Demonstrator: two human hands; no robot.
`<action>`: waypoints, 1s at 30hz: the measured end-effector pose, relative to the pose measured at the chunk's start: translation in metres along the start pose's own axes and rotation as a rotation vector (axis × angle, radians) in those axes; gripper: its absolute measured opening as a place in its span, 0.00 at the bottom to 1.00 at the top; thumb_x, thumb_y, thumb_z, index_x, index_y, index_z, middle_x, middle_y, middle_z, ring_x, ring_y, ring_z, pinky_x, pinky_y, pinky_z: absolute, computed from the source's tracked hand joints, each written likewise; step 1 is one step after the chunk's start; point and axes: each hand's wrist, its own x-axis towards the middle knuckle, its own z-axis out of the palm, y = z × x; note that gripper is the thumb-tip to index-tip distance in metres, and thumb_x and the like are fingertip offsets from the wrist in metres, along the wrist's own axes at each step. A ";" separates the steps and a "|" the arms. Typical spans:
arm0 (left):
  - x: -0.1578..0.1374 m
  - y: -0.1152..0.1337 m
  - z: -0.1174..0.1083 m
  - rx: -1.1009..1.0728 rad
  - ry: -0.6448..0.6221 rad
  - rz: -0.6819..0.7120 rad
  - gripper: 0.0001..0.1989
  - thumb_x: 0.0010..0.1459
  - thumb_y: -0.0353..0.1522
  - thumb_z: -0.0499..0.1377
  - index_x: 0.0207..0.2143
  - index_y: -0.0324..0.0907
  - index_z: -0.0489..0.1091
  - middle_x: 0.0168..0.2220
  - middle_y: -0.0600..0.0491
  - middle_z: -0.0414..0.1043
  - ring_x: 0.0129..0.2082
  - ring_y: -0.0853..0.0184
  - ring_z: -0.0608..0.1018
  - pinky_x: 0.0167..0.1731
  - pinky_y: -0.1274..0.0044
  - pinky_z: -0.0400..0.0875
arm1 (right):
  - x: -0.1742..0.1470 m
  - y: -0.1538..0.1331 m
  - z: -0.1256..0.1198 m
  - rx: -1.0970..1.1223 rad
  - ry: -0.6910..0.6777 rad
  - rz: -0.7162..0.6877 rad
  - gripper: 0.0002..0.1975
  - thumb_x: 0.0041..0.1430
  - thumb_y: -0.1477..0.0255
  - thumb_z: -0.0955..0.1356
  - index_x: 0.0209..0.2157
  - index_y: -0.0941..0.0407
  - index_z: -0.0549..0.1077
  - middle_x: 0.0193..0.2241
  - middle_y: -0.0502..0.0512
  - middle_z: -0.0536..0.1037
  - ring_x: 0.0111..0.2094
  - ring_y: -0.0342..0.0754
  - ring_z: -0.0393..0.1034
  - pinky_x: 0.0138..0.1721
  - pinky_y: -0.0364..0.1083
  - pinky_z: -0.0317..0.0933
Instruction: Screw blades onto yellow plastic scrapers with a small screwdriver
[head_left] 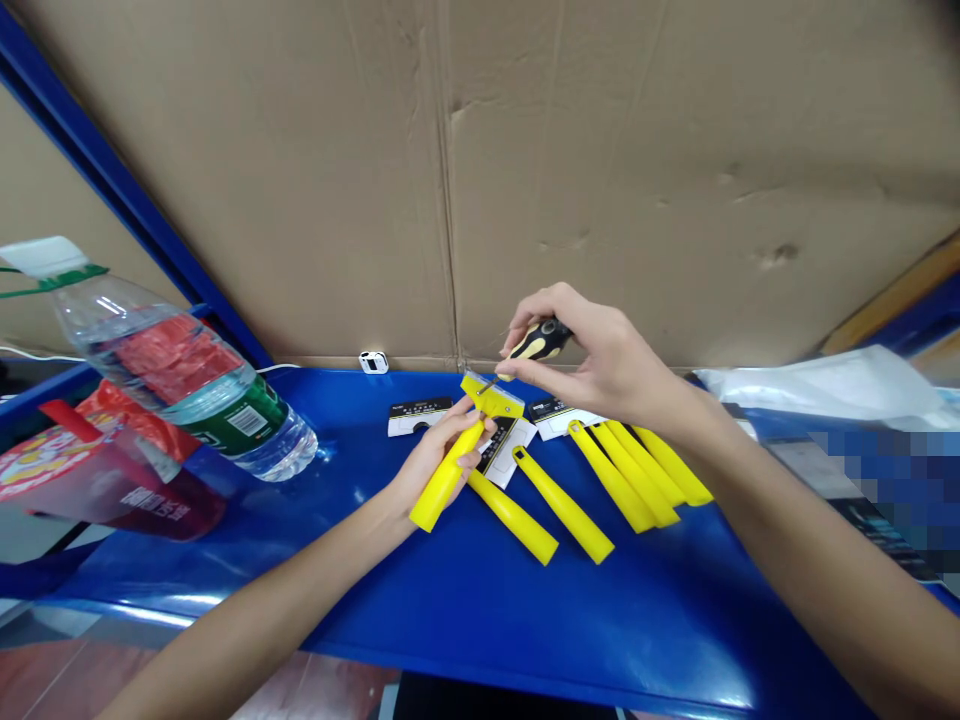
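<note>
My left hand (435,455) is wrapped round the handle of a yellow scraper (448,480), its wide head tilted up and away from me. In my right hand (592,350) is a screwdriver (541,340) with a black and cream handle. The screwdriver's thin shaft reaches down to the left side of the scraper head, at or very near a screw there. A second screw shows on the head's right side. Just right of my left hand, two yellow handles (566,505) lie on the blue table, with several more (630,475) grouped farther right.
Printed cards (420,414) lie behind and under the work on the blue table (480,610). At left stand a large water bottle (232,415) and a red drink cup (161,500). A small white device (373,362) rests by the cardboard wall (375,180). Clear plastic wrapping (832,385) lies right.
</note>
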 end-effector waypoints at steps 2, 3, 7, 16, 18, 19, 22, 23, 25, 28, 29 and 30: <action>0.000 0.001 0.000 -0.002 -0.001 0.005 0.24 0.66 0.24 0.64 0.63 0.42 0.71 0.40 0.50 0.76 0.31 0.74 0.78 0.16 0.92 0.63 | 0.000 -0.002 -0.002 0.061 -0.057 0.044 0.13 0.70 0.64 0.75 0.52 0.52 0.75 0.50 0.58 0.83 0.47 0.53 0.80 0.48 0.51 0.75; 0.000 0.002 0.001 -0.004 0.005 0.012 0.24 0.66 0.24 0.63 0.64 0.43 0.71 0.40 0.50 0.75 0.31 0.74 0.78 0.16 0.92 0.63 | 0.000 -0.004 -0.002 0.084 -0.068 0.057 0.13 0.70 0.64 0.74 0.52 0.51 0.75 0.50 0.58 0.83 0.48 0.53 0.80 0.48 0.52 0.76; -0.001 0.004 0.005 -0.024 0.041 0.033 0.25 0.68 0.23 0.62 0.65 0.45 0.69 0.41 0.49 0.76 0.33 0.73 0.80 0.16 0.92 0.63 | 0.000 -0.003 -0.001 0.047 0.002 0.036 0.12 0.68 0.60 0.77 0.43 0.52 0.78 0.42 0.56 0.84 0.41 0.53 0.80 0.45 0.52 0.75; -0.001 0.007 0.000 -0.011 0.009 0.008 0.25 0.66 0.25 0.65 0.64 0.45 0.71 0.41 0.51 0.76 0.31 0.75 0.79 0.17 0.92 0.64 | -0.001 -0.003 0.005 0.136 -0.032 0.093 0.16 0.69 0.60 0.76 0.51 0.52 0.74 0.48 0.59 0.83 0.47 0.54 0.81 0.48 0.54 0.77; -0.001 0.008 0.000 -0.015 0.009 0.027 0.26 0.66 0.25 0.65 0.65 0.46 0.70 0.42 0.51 0.76 0.34 0.74 0.80 0.17 0.92 0.64 | -0.002 -0.002 0.007 0.103 0.014 0.101 0.17 0.67 0.58 0.77 0.49 0.52 0.75 0.44 0.57 0.84 0.44 0.53 0.82 0.46 0.52 0.77; -0.001 0.008 0.000 -0.012 0.001 0.036 0.26 0.66 0.25 0.65 0.65 0.46 0.70 0.42 0.50 0.76 0.35 0.73 0.81 0.17 0.92 0.65 | -0.003 -0.001 0.008 0.072 0.039 0.109 0.19 0.66 0.56 0.77 0.48 0.52 0.75 0.42 0.56 0.84 0.42 0.53 0.82 0.45 0.52 0.77; 0.000 0.006 -0.002 0.029 -0.025 0.035 0.26 0.66 0.26 0.66 0.65 0.46 0.70 0.43 0.50 0.77 0.33 0.74 0.80 0.17 0.91 0.65 | -0.002 0.001 0.007 -0.008 0.082 0.131 0.21 0.64 0.51 0.78 0.46 0.52 0.75 0.41 0.55 0.84 0.41 0.53 0.81 0.43 0.51 0.77; 0.000 0.005 -0.003 0.044 -0.026 0.029 0.26 0.66 0.27 0.67 0.65 0.46 0.71 0.42 0.50 0.77 0.32 0.75 0.79 0.17 0.91 0.65 | -0.002 0.001 0.006 -0.015 0.072 0.133 0.21 0.64 0.52 0.78 0.46 0.52 0.75 0.42 0.56 0.84 0.41 0.53 0.81 0.43 0.51 0.77; 0.001 0.004 -0.005 0.064 -0.016 0.022 0.26 0.66 0.27 0.67 0.65 0.46 0.71 0.42 0.50 0.77 0.29 0.76 0.78 0.17 0.91 0.64 | -0.001 0.000 0.003 0.010 0.036 0.126 0.19 0.65 0.54 0.77 0.47 0.52 0.76 0.44 0.58 0.84 0.42 0.54 0.81 0.44 0.52 0.78; 0.001 0.006 -0.006 0.086 0.001 0.020 0.27 0.67 0.28 0.67 0.67 0.47 0.70 0.43 0.50 0.78 0.27 0.76 0.77 0.17 0.90 0.66 | 0.000 -0.003 -0.002 0.080 0.018 0.128 0.16 0.67 0.56 0.76 0.48 0.50 0.77 0.45 0.57 0.85 0.44 0.54 0.82 0.46 0.53 0.79; 0.000 0.007 -0.006 0.095 0.007 0.023 0.28 0.67 0.28 0.67 0.68 0.47 0.70 0.44 0.49 0.78 0.27 0.76 0.77 0.18 0.90 0.66 | 0.000 -0.004 -0.003 0.088 0.029 0.127 0.16 0.67 0.55 0.77 0.48 0.50 0.77 0.45 0.56 0.85 0.44 0.54 0.82 0.46 0.53 0.79; 0.000 0.009 -0.006 0.102 0.014 0.029 0.29 0.67 0.28 0.67 0.68 0.47 0.69 0.45 0.49 0.78 0.28 0.76 0.77 0.18 0.90 0.67 | -0.001 -0.005 -0.004 0.081 0.046 0.121 0.17 0.66 0.55 0.77 0.47 0.50 0.77 0.44 0.55 0.85 0.44 0.54 0.83 0.46 0.53 0.79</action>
